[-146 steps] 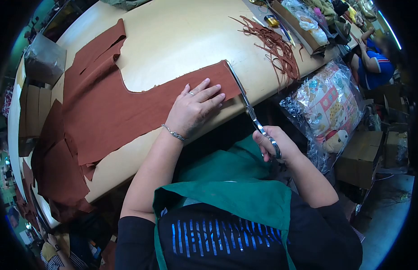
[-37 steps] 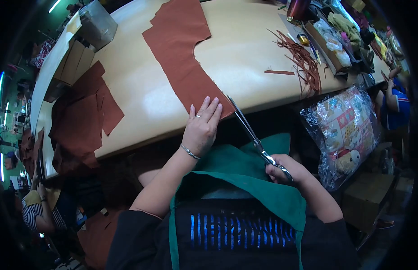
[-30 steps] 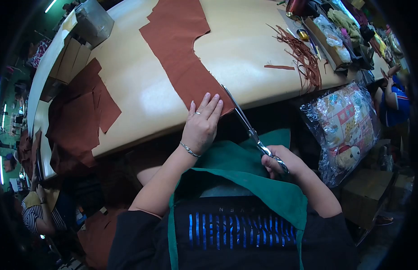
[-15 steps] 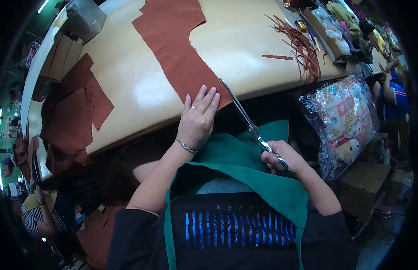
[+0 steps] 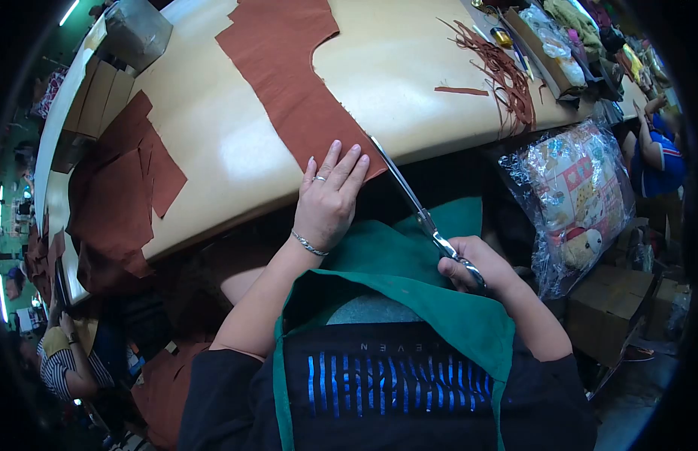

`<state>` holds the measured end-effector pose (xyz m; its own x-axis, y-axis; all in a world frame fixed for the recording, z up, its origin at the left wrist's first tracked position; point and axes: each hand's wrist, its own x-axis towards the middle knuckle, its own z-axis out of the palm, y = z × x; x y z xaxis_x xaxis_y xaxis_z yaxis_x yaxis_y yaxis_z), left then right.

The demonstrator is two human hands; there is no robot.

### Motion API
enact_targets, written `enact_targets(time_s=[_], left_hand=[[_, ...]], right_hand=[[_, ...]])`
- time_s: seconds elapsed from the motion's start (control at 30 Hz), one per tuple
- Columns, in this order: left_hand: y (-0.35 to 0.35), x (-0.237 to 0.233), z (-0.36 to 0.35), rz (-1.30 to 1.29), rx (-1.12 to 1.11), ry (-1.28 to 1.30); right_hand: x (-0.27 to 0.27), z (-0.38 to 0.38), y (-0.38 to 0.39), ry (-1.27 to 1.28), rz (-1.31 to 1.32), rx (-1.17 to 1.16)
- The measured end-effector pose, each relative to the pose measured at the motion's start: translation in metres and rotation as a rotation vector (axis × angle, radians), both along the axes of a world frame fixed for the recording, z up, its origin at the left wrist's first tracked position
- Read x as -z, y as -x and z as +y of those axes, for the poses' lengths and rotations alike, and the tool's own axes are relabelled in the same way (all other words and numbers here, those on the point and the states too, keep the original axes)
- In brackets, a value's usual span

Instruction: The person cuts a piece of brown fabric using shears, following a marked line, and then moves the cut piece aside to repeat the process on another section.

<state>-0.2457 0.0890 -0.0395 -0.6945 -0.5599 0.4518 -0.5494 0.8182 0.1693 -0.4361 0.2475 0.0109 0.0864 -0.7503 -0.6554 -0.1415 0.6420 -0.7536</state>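
Observation:
My left hand (image 5: 330,199) lies flat on the lower end of a long reddish-brown cloth piece (image 5: 289,90), fingers spread a little, with a ring and a bracelet on it. The cloth runs from there up across the pale table (image 5: 221,143). In my right hand (image 5: 477,264) are long metal scissors (image 5: 424,214), held by the handles. Their blades point up and left, and the tips touch the cloth's right edge near the table's front edge. The blades look closed or nearly closed.
More brown cloth (image 5: 116,195) hangs over the table's left side. Thin cloth strips (image 5: 507,83) and an open box (image 5: 548,56) lie at the right. A plastic-wrapped pillow (image 5: 578,195) stands beside the table. People sit at far left (image 5: 71,364) and far right (image 5: 657,154).
My hands and the scissors have hardly moved. The view has shifted slightly, and the person at the far right has changed arm position.

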Motion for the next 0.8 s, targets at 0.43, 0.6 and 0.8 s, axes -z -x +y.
enact_targets(time_s=[0.43, 0.6, 0.8], left_hand=[[0.001, -0.007, 0.012, -0.003, 0.055, -0.048], [0.004, -0.009, 0.014, 0.004, 0.072, -0.067], [0.004, -0.009, 0.015, 0.012, 0.073, -0.068]], right_hand=[[0.005, -0.011, 0.009, 0.025, -0.066, -0.045], [0.005, -0.010, 0.008, 0.030, -0.063, -0.034], [0.007, -0.014, 0.009, 0.052, -0.051, -0.047]])
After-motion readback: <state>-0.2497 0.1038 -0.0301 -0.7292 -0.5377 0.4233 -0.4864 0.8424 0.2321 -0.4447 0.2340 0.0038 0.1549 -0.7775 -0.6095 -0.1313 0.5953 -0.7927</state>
